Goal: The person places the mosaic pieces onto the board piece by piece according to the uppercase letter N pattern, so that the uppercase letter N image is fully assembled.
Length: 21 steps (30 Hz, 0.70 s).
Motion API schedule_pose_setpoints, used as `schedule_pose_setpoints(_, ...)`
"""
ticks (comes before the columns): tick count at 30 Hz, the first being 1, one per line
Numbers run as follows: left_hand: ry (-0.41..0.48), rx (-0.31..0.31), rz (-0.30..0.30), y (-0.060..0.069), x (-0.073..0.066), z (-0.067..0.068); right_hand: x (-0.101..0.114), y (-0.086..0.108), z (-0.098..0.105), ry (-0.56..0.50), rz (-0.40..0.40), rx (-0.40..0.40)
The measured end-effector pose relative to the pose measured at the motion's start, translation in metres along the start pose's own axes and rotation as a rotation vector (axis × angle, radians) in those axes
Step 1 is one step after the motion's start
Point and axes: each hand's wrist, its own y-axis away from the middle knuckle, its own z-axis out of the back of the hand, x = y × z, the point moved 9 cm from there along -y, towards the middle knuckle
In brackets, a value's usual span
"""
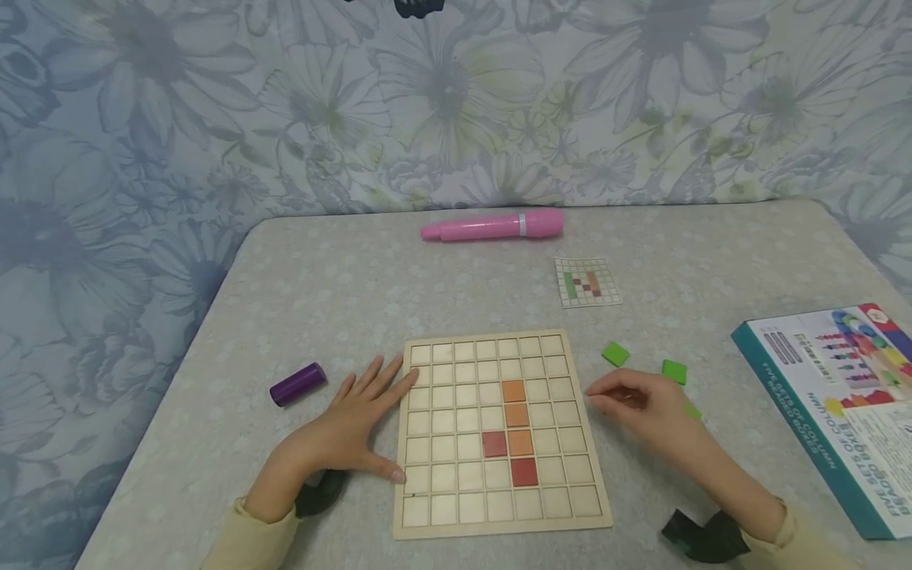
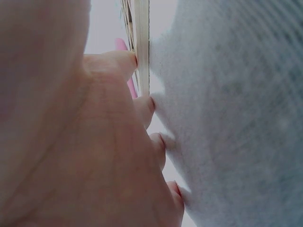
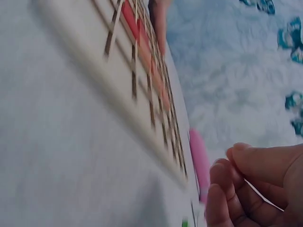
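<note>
Left hand (image 1: 356, 427), fingers apart, against grid board (image 1: 466, 419)'s left edge; uneven push could skid it, I judge. Right hand (image 1: 654, 404): fingertips together, contents I can't tell.

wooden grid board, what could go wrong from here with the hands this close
The left hand touches the left edge of the wooden grid board, so a push might shift it. Green tiles lie close to the right hand, one partly hidden by it; they could get knocked aside. The purple cylinder lies on its side near the left hand and might roll if bumped.
</note>
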Motion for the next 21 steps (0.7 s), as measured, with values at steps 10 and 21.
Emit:
schedule_pose_setpoints(10,0.008,-0.013,-0.006,0.001,0.001,0.0,-0.068,0.038,0.051,0.176,-0.232,-0.055)
schedule_pose_setpoints(21,-0.004,-0.01,-0.007,0.0,0.002,-0.001,-0.064,0.04,0.046,0.357,-0.208,-0.089)
